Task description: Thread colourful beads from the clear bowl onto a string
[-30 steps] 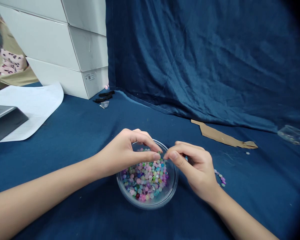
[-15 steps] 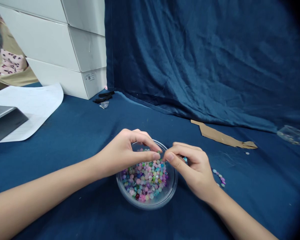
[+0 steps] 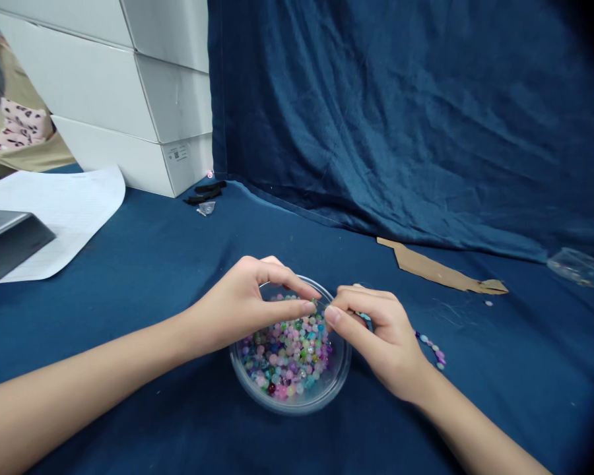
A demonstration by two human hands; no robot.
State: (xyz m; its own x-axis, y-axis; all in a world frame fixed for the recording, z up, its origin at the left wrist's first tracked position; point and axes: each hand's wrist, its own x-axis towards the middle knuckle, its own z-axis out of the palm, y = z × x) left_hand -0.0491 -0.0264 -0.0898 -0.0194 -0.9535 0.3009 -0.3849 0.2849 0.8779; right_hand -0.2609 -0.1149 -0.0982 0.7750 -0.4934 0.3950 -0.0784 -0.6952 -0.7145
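Note:
A clear round bowl (image 3: pixel 344 369) full of small coloured beads (image 3: pixel 290 359) stands in front of me. Over its far rim my left hand (image 3: pixel 262 297) pinches a small greenish bead (image 3: pixel 314 303) between thumb and forefinger. Just to the right, my right hand (image 3: pixel 376 330) has thumb and forefinger closed on a thin thread (image 3: pixel 323 304), which shows faintly between the two hands. Strung beads (image 3: pixel 433 349) trail on the cloth beyond my right wrist, and a few bluish beads (image 3: pixel 363 316) show behind its fingers.
White boxes (image 3: pixel 103 86) are stacked at the back left beside a blue curtain (image 3: pixel 376 119). A brown paper strip (image 3: pixel 426 267) and a clear bag (image 3: pixel 579 267) lie at the right. Paper (image 3: pixel 79 218) with a dark grey object (image 3: pixel 14 241) lies left; black scraps (image 3: pixel 205 192) lie behind.
My right hand has drawn slightly away from the left fingers, and a short length of thread now shows between them. My left hand stays almost in place with the bead.

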